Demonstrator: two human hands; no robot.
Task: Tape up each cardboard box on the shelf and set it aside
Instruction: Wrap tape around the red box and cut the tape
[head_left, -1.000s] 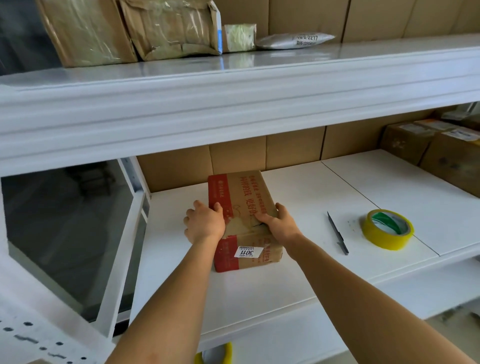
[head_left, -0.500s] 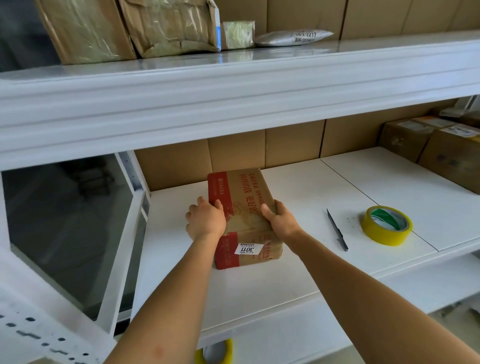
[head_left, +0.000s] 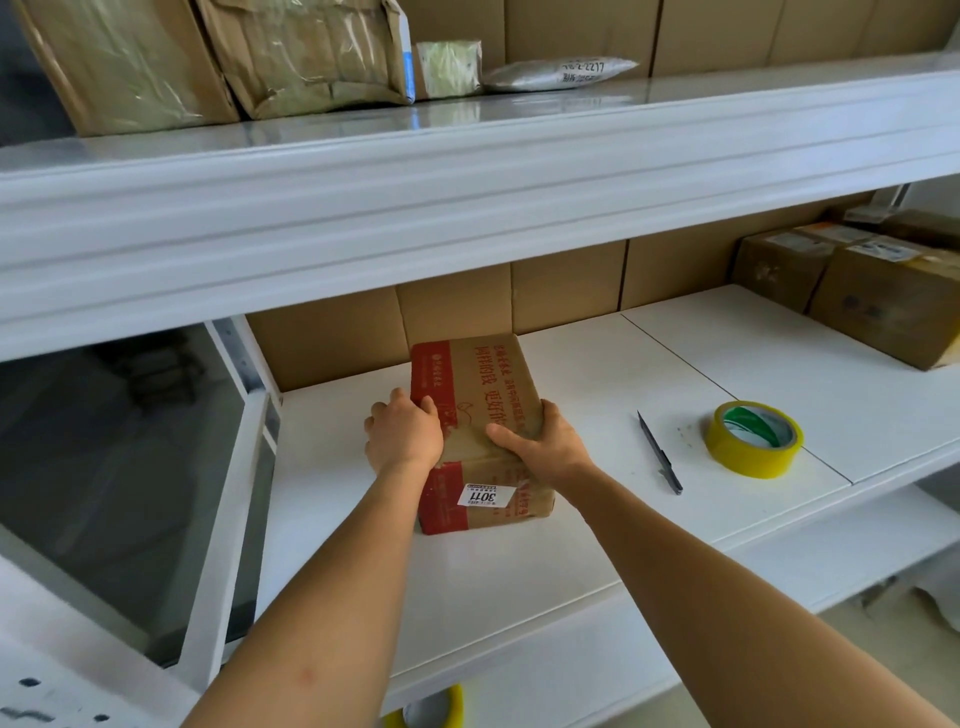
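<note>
1. Cardboard box (head_left: 478, 410) sits on the white shelf (head_left: 571, 561), toward its left end, near the cardboard back panel (head_left: 566, 291); red printed band down its left side, white label "3011" (head_left: 485, 495) on the near face.
2. Left hand (head_left: 404, 439) grips the box's left top edge, thumb on top, fingers curled down the side; right hand (head_left: 545, 448) clamps the right edge, thumb laid across the top; both hands closed on the box, set well apart across its width.
3. Tape roll (head_left: 753, 439), yellow, lies flat on the shelf well to the right of the box; thin dark cutter (head_left: 660, 452) lies between box and roll; neither is touched.
4. Other boxes (head_left: 878, 291) stand at the far right of the same shelf; wrapped parcels (head_left: 218, 57) sit on the upper shelf.
5. Judgement: step in hand looks like positioning or shifting this box; whether its top seam carries fresh tape I cannot tell for certain, though the surface looks glossy.
6. To do it well: keep both grips low and even so the box slides square, not twisted; keep it off the shelf's front lip; if taping is due, leave the seam facing up and within reach of roll and cutter; press flaps flush before tape goes on.
</note>
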